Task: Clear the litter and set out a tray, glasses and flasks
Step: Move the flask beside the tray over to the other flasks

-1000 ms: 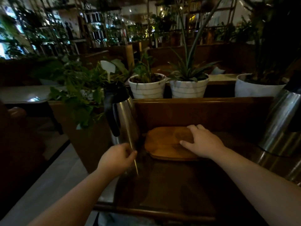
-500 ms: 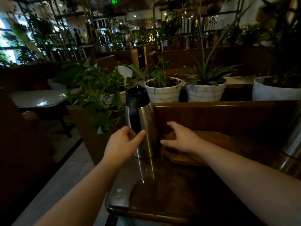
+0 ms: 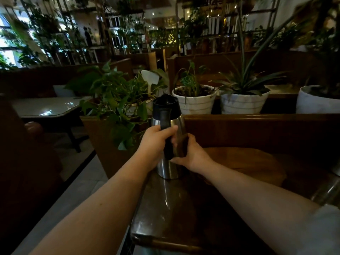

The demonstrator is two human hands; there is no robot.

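A steel flask [image 3: 168, 167] with a black lid and black handle stands upright at the left end of the dark wooden table [image 3: 184, 214]. My left hand [image 3: 156, 142] is closed around the flask's handle. My right hand [image 3: 191, 155] presses against the flask's right side, fingers wrapped on its body. Just right of the flask lies a round-cornered wooden tray [image 3: 246, 163], flat on the table. A second steel flask [image 3: 326, 195] shows only as a sliver at the right edge.
A wooden partition [image 3: 257, 129] rises behind the table, with white striped plant pots [image 3: 195, 103] on the ledge beyond. A leafy plant [image 3: 117, 105] spreads left of the flask. The table's left edge drops to a tiled aisle [image 3: 77, 192].
My left hand rose from beside the flask and closed on its handle. My right hand left the tray and moved left onto the flask's body. The view shifted right.
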